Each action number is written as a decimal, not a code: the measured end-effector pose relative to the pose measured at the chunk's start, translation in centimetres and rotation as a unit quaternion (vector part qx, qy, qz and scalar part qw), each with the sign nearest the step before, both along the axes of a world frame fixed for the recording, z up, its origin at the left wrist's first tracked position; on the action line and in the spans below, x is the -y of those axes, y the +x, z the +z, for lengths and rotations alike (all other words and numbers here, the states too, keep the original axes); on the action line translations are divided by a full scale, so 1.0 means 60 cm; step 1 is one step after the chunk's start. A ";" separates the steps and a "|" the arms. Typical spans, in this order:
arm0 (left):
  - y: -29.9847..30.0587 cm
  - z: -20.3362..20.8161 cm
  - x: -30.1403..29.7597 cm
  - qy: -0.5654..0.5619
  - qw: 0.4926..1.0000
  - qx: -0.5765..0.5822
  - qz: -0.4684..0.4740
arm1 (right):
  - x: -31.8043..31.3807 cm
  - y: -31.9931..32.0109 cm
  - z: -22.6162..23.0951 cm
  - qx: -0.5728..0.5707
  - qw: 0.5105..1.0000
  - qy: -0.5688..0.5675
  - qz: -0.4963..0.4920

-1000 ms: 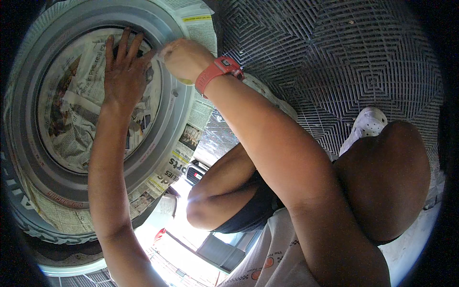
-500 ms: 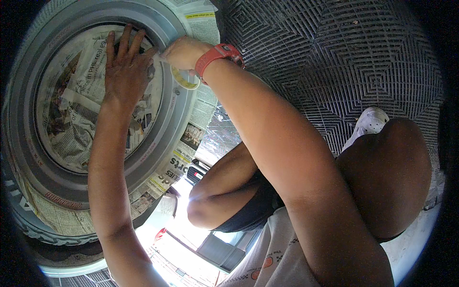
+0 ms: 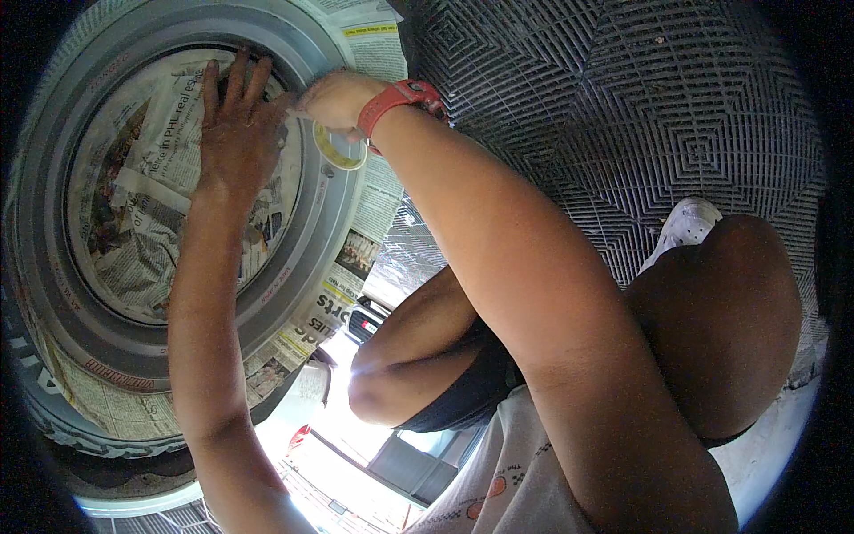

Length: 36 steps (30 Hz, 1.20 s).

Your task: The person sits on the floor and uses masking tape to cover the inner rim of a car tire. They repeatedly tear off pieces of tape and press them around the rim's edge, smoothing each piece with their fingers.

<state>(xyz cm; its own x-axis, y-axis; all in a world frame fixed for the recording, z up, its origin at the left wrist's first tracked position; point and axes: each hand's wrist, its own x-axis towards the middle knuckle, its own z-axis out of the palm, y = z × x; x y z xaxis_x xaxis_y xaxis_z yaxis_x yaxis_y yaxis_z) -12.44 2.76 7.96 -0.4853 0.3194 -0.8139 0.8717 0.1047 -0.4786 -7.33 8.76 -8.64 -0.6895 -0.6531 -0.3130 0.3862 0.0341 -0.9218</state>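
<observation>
At the rim's (image 3: 326,203) two o'clock, right hand (image 3: 336,101) grasping tape (image 3: 340,157).
Left hand (image 3: 238,138) spread, grasping nothing visible, at one o'clock over paper (image 3: 165,120); short lengths smoothed along the curve should lie flattest.

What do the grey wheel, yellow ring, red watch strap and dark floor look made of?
Wheel: probably painted metal, smooth with a soft sheen. Yellow ring: perhaps card or plastic, thin-walled; too small to tell. Watch strap: likely matte rubbery plastic, evenly red and curved. Floor: probably moulded plastic, with dull, repeating ribs.
</observation>
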 end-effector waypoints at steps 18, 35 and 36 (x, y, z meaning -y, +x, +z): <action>0.019 0.003 -0.005 -0.056 0.998 0.013 0.015 | -0.005 0.092 0.046 0.177 0.919 -0.005 -0.353; 0.020 0.002 -0.018 -0.105 0.994 0.005 0.024 | 0.077 0.063 -0.012 -0.165 0.978 0.067 -0.106; 0.020 0.002 -0.017 -0.108 0.994 0.004 0.024 | 0.079 0.059 -0.012 -0.145 0.983 0.060 -0.090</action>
